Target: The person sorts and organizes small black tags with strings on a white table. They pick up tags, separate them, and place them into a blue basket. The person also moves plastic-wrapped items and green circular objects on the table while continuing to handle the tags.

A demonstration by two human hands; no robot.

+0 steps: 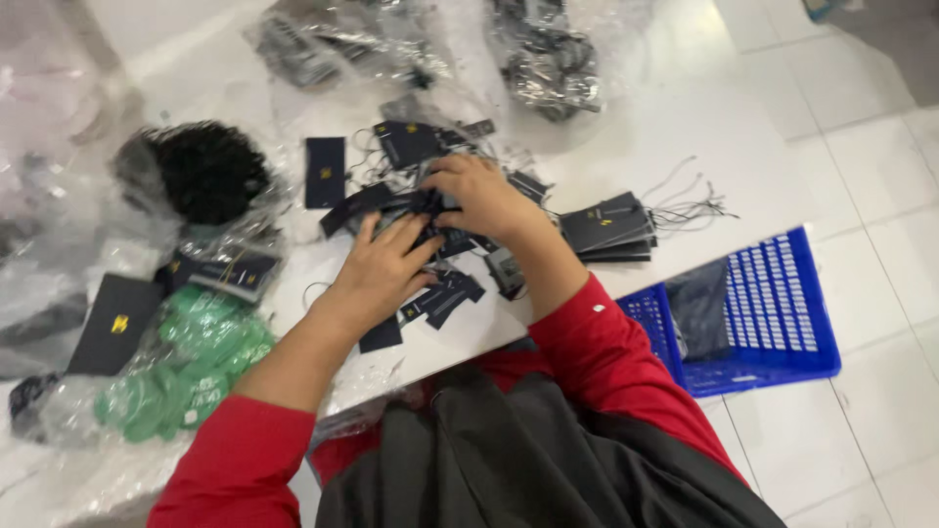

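Dark hang tags (pixel 430 210), small navy card rectangles with a tiny yellow mark, lie in a loose heap at the middle of a white desk (pixel 675 127), directly under both hands. The right hand (pixel 484 196) sits on the far side of the heap, fingers curled down and pinching one or more tags. The left hand (pixel 381 269) lies just nearer and to the left, fingers stretched flat toward the far right, pressing on the same heap and touching the right hand's fingertips. Whether the left fingers grip a tag cannot be told. The tags under them point in mixed directions, most with their long axis running left to right.

A neat stack of the same tags (pixel 604 227) rests just right of the right wrist, its thin strings trailing off to the right. A single tag (pixel 325 171) lies apart to the far left of the hands. Left of that sits a clear bag of black cords (pixel 201 171), and nearer, a bag of green tags (pixel 191 367). A blue plastic crate (pixel 773 313) stands on the tiled floor at the right, beside the desk's near edge. Red sleeves cover both forearms.
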